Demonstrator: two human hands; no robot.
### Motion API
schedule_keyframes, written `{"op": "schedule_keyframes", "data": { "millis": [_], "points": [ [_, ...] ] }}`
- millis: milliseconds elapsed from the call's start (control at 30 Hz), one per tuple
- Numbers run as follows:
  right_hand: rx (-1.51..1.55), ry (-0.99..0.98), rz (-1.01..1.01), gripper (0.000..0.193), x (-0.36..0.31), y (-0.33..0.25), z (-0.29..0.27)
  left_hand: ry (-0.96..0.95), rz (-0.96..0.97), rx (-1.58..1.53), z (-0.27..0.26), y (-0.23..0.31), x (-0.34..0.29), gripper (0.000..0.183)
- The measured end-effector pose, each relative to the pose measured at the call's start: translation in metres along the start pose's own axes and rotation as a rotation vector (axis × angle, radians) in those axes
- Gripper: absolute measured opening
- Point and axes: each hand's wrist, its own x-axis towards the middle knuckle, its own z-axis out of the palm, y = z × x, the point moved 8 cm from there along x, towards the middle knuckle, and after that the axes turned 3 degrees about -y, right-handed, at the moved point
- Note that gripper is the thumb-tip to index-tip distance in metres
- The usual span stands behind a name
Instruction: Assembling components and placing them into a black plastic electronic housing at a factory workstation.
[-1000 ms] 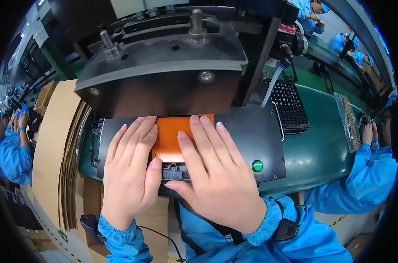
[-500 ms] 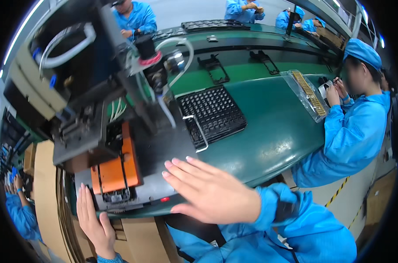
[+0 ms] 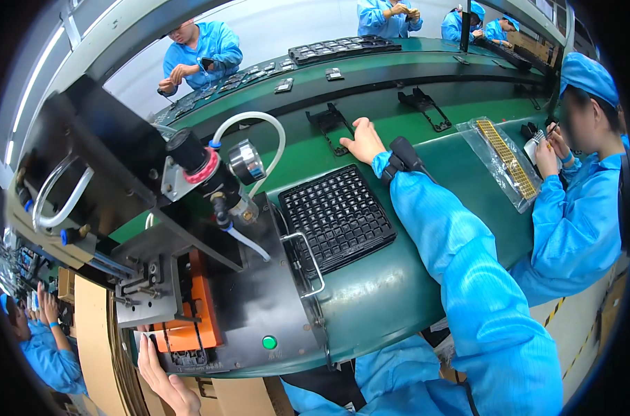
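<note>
My right hand (image 3: pixel 365 141) reaches over the green conveyor, fingers apart, beside the near end of a black plastic frame (image 3: pixel 331 127). Whether its fingertips touch the frame I cannot tell. My left hand (image 3: pixel 164 380) is open, its fingers straight along the left front corner of a black bench press (image 3: pixel 249 305). In the press, under a metal plate (image 3: pixel 148 281), sits an orange fixture block (image 3: pixel 197 326) with a black part partly showing at its front. A green button (image 3: pixel 269 342) is on the press base.
A black tray with many small pockets (image 3: pixel 339 215) lies right of the press, by a metal handle (image 3: pixel 308 260). A second black frame (image 3: pixel 426 109) is on the conveyor. Yellow strips in a clear bag (image 3: pixel 505 159) lie near a co-worker (image 3: pixel 582 180). Cardboard (image 3: pixel 96 326) stands at left.
My right hand has moved from the press's front edge away to the conveyor frame. My left hand stays by the left corner. The button shows green where red showed before. The view has shifted.
</note>
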Motion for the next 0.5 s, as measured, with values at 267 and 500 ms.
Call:
{"op": "schedule_keyframes", "data": {
  "millis": [267,500],
  "points": [
    [0.256,-0.181,0.023,0.028,0.0,-0.018,-0.038,0.061,-0.037,-0.005,0.008,-0.001,0.003,0.068],
    [0.53,0.055,-0.04,0.023,-0.155,-0.119,-0.229,0.243,0.098,-0.097,-0.022,0.043,0.019,0.076]
  ]
}}
